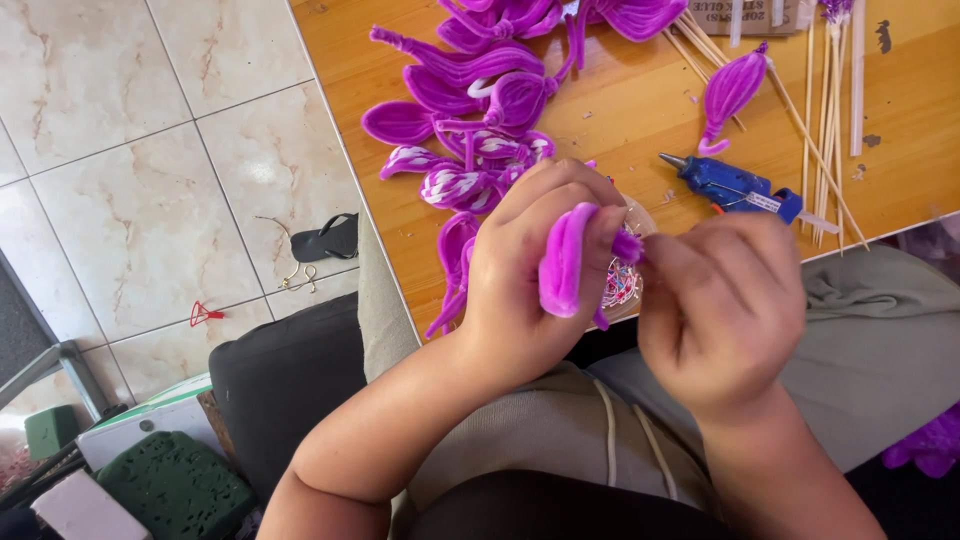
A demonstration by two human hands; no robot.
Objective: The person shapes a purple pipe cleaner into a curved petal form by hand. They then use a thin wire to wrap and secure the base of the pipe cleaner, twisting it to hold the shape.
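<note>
2 hands point(535, 270) point(725, 305) gripping purple petal point(565, 260), clear cup point(628, 275) holding colourful beads point(620, 285)

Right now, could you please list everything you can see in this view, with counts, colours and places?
Pipe-cleaner petal: one, purple, pinched between both hands.
Finished petals: many, purple, some purple-and-white, piled on the table's left part.
Single petal: one, purple, on the sticks.
Glue gun: one, blue, on the table.
Wooden sticks: several, pale, on the table's right part.
Table: one, orange wood.
Sandal: one, black, on the tiled floor.
Foam blocks: two, green, bottom left.
Left hand: holding the petal.
Right hand: pinching its end.
</note>
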